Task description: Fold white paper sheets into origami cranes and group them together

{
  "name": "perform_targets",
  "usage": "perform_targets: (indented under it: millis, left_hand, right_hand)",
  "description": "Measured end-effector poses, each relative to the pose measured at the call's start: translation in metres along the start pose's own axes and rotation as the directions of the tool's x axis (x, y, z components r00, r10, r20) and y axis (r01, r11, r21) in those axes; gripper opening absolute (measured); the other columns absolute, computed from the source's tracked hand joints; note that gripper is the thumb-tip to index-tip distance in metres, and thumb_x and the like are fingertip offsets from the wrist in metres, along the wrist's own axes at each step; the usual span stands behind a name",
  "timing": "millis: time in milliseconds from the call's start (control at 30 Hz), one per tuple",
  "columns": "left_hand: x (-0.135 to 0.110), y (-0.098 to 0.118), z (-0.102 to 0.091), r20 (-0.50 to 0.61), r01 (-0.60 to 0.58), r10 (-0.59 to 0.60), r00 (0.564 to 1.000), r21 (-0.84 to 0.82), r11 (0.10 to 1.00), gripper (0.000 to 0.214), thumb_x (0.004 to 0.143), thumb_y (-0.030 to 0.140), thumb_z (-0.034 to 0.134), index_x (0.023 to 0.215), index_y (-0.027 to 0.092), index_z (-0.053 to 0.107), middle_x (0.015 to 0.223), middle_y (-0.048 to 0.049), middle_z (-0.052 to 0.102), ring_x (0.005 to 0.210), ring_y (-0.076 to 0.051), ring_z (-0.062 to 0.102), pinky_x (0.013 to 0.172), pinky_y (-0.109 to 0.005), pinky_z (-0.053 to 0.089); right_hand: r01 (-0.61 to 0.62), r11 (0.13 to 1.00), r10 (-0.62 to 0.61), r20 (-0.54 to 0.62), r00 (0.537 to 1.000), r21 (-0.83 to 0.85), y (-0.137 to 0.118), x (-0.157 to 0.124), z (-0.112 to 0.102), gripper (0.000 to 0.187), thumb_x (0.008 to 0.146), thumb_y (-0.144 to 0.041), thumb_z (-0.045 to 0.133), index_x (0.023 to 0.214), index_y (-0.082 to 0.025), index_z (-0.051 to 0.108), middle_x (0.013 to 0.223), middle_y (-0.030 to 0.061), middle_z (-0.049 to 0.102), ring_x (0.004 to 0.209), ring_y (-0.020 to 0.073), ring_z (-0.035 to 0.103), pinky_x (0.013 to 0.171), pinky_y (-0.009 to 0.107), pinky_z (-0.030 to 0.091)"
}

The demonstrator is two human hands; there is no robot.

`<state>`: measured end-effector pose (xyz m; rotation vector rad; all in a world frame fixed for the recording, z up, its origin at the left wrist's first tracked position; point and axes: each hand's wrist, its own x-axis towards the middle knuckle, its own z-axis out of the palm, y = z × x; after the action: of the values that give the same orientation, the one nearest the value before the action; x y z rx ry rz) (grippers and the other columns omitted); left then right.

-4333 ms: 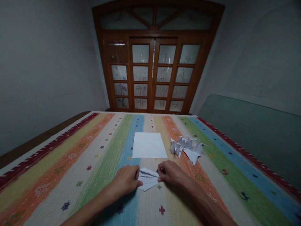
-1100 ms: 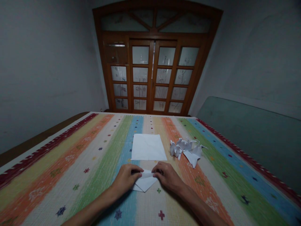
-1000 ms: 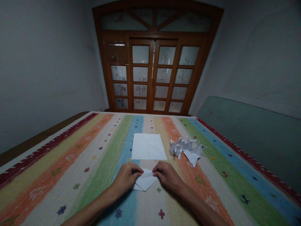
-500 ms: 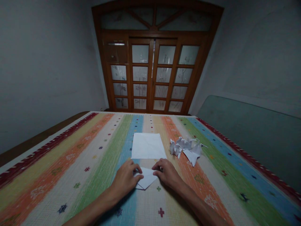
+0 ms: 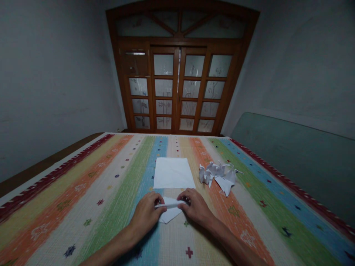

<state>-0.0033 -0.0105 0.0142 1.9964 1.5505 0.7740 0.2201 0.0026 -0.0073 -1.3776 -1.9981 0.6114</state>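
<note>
One piece of folded white paper is held at the near middle of the striped tablecloth, with a corner pointed toward the near edge. A narrow raised flap across it is clamped at its left end between the thumb and fingers of the left hand, and at its right end between those of the right hand. Just beyond, a flat white sheet is laid out. Several origami figures are clustered to the right of it, near but apart. The far side is closed off by glass-paned wooden doors.
</note>
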Motion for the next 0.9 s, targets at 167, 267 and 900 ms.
perform_targets:
  millis: [167,267,900]
  left_hand:
    - [0.000,0.005,-0.009,-0.072,-0.064,0.062,0.995,-0.017,0.998,0.002,0.077,0.020,0.068,0.075,0.020,0.069,0.081,-0.0032,0.070,0.080,-0.023,0.063,0.075,-0.032,0.043]
    - [-0.001,0.007,-0.013,-0.115,-0.124,0.122,0.986,-0.009,0.992,0.006,0.078,0.019,0.065,0.073,0.020,0.068,0.080,-0.0041,0.069,0.080,-0.024,0.063,0.074,-0.032,0.043]
    - [-0.001,-0.011,-0.013,-0.202,-0.378,0.450,0.870,0.313,0.871,0.020,0.089,0.019,0.055,0.077,0.021,0.070,0.075,-0.0086,0.068,0.077,-0.024,0.065,0.072,-0.034,0.048]
  right_hand:
    - [0.057,0.994,-0.058,0.005,0.998,0.089,-0.004,0.001,-0.003,0.021,0.077,-0.015,0.072,0.098,-0.018,0.075,0.095,0.0068,0.073,0.091,0.0239,0.064,0.084,0.035,0.048]
    - [0.112,0.976,-0.112,-0.011,0.994,0.185,-0.006,0.001,-0.003,0.018,0.081,-0.015,0.070,0.098,-0.019,0.076,0.096,0.0067,0.073,0.091,0.0225,0.066,0.084,0.034,0.050]
    - [0.551,0.818,-0.572,-0.324,0.753,-0.165,0.006,-0.007,-0.006,0.022,0.095,-0.016,0.054,0.096,-0.023,0.076,0.090,0.0084,0.063,0.073,0.0164,0.060,0.062,0.028,0.054]
